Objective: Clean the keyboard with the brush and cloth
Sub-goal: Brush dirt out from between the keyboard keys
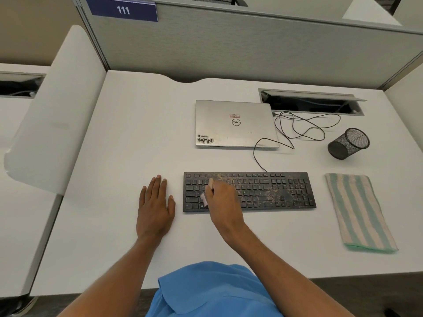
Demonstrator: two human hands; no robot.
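Fingers of the right hand [223, 197] are pinching a pale-handled, pink-bristled brush [206, 192] over the left keys of the dusty black keyboard [274, 191]. Left hand [155, 207] is lying flat beside it, fingers together, probably bracing. Striped green-and-cream cloth [359, 211] is sitting off right, presumably for wiping.

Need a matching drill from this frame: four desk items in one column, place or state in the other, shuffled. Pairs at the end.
Column 1
1. laptop
2. cloth
3. pen cup
4. brush

Column 2
A. black mesh, right of the laptop
B. held in the right hand, over the left part of the keyboard
C. lid closed, behind the keyboard
D. folded, striped, lying right of the keyboard

Pairs: 1-C, 2-D, 3-A, 4-B
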